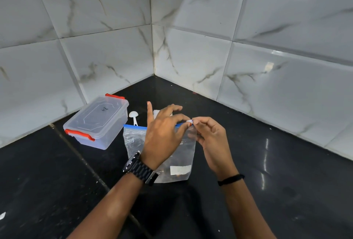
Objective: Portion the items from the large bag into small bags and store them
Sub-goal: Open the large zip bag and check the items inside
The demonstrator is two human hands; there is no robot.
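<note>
Head: hands point(189, 124) pinching crinkly bag point(133, 139)

I see a glossy black countertop point(238, 162) running into a corner of white marbled wall tiles point(200, 51) — a seam crosses it diagonally at the left. On it sits a clear plastic box point(97, 122), lid on, with orange clasps at both ends; just beside its right side lies a white spoon point(133, 116). Nearer me stands a clear zip bag point(162, 154) with a blue top strip and dark contents at the bottom — behind it something white shows, too hidden to identify.
</note>
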